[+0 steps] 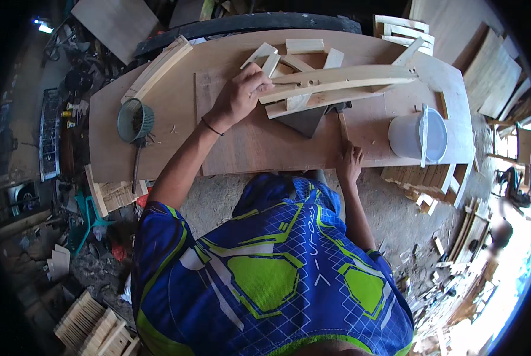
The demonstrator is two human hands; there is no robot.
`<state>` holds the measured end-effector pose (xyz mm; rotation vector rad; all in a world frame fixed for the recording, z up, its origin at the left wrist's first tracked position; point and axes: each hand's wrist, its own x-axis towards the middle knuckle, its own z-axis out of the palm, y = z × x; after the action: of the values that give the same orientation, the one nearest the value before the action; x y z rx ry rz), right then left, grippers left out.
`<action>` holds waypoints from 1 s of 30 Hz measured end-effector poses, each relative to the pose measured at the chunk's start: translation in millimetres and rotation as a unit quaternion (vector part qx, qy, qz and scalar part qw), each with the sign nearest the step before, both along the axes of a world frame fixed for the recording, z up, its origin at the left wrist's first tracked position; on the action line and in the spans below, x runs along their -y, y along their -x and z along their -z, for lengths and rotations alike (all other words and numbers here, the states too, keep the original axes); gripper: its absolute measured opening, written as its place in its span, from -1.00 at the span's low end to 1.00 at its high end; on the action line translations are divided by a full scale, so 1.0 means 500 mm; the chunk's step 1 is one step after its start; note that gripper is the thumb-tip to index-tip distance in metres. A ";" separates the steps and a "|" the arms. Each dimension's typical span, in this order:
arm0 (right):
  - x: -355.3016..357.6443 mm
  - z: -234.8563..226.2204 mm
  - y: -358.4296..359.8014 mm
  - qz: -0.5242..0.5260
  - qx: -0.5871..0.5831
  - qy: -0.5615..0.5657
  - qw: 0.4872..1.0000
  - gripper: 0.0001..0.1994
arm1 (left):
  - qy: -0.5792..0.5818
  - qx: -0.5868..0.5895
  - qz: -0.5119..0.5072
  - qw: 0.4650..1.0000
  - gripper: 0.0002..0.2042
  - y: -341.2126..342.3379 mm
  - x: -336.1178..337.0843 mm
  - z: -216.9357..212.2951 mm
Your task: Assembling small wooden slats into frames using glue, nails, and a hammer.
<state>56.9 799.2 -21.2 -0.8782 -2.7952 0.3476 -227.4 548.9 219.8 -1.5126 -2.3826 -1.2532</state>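
Note:
Slightly bowed and pale, a wooden frame piece (360,77) with several holes along its face lies across the far part of the table. My left hand (240,95) is closed in a pinch at its left end, on a thin dark nail-like piece (284,83) that reaches toward a hole. In my right hand (351,159), near the front edge, is the wooden handle of a hammer (343,127). The hammer's dark head lies just below the frame piece. A dark flat block (304,123) sits partly hidden under the wood.
On the plywood-topped table (170,154) stand a green basket (147,121) at left and a white bucket (400,137) at right, a pale strip across its rim. Short wood blocks (305,46) lie behind the frame piece. Long curved strips (158,68) rest far left.

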 end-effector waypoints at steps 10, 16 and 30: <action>0.024 -0.127 -0.040 0.177 -0.091 0.481 0.854 -0.67 | -0.021 -0.005 0.007 1.000 -0.93 0.009 0.001 0.015; 0.136 -0.382 -0.047 0.072 -0.227 0.550 0.800 -0.78 | -0.053 0.000 0.011 0.999 -0.94 0.010 -0.003 0.019; 0.100 -0.675 0.006 -0.047 -0.283 0.198 0.937 -0.85 | -0.058 -0.006 0.004 0.998 -0.92 0.009 0.002 0.030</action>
<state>53.8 749.2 316.5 -0.5833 -2.2580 1.0248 -231.7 547.7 205.0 -1.4942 -2.2548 -1.3553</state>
